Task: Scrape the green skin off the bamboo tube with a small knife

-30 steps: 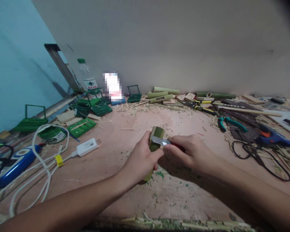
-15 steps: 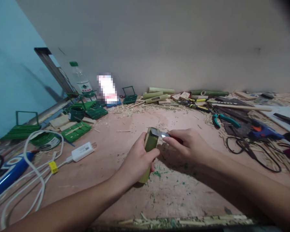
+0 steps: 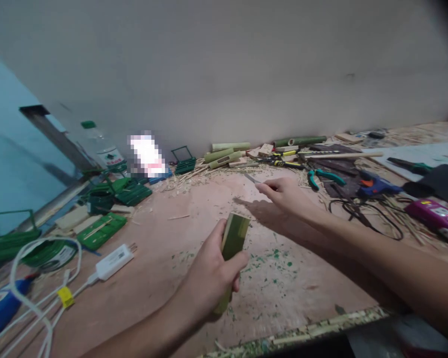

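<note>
My left hand (image 3: 218, 263) is wrapped round a piece of green bamboo (image 3: 236, 233), held tilted above the front of the wooden table. Its upper end has paler patches on the green skin. My right hand (image 3: 281, 194) is closed on a small knife (image 3: 251, 178), whose blade points left and away from me; the fingers hide its handle. Blade and bamboo are apart. Green shavings (image 3: 278, 263) lie on the table right of the bamboo.
A white charger (image 3: 114, 262) with looped cable, green models (image 3: 100, 231) and a bottle (image 3: 106, 149) stand left. Bamboo pieces (image 3: 224, 159) lie along the wall. Teal-handled pliers (image 3: 326, 176), a blue glue gun (image 3: 379, 184) and a purple packet (image 3: 436, 219) lie right.
My right hand has lifted the knife off the bamboo and moved it away, toward the wall. The left hand still grips the bamboo. The whole view has shifted and tilted.
</note>
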`<state>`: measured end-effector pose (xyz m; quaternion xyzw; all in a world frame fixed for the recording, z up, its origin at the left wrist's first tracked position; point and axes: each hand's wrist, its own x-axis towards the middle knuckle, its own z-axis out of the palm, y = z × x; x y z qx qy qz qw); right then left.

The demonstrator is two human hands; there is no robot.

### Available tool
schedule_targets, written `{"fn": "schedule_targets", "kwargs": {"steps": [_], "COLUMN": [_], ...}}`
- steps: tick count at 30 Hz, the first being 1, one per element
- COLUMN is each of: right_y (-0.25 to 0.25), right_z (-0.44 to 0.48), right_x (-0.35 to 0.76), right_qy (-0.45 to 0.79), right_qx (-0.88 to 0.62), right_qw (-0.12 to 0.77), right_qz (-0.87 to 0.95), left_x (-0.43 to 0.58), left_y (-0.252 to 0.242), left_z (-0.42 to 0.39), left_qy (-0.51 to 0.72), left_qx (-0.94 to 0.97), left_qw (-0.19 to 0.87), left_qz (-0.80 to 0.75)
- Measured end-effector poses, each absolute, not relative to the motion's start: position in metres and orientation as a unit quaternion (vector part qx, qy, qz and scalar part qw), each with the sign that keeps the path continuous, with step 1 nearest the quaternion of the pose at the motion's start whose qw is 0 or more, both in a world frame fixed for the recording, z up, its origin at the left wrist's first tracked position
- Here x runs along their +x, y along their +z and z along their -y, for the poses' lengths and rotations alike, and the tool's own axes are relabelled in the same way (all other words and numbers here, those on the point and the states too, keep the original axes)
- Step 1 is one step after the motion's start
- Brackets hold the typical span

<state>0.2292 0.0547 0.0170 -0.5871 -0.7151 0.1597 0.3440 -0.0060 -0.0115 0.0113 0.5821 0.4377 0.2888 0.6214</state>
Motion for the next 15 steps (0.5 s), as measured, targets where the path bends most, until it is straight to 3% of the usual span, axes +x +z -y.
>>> {"fn": "schedule_targets", "kwargs": {"steps": [8,15], "right_y": [0.013,0.014], "right_z": [-0.042,-0.025], "right_x": [0.214,0.206], "right_qy": [0.167,0.184], "right_qx": [-0.547,-0.479], "right_qw": [0.356,0.311], "right_qz": [0.739,0.800], "left_x": [-0.009,-0.007], "left_y": [0.009,0.007], "left_z": [-0.008,-0.010], "left_qy": [0.349,0.352], "left_qx": [0.552,0.537], "left_qw": [0.611,0.624], "left_qz": [-0.448,-0.447]}}
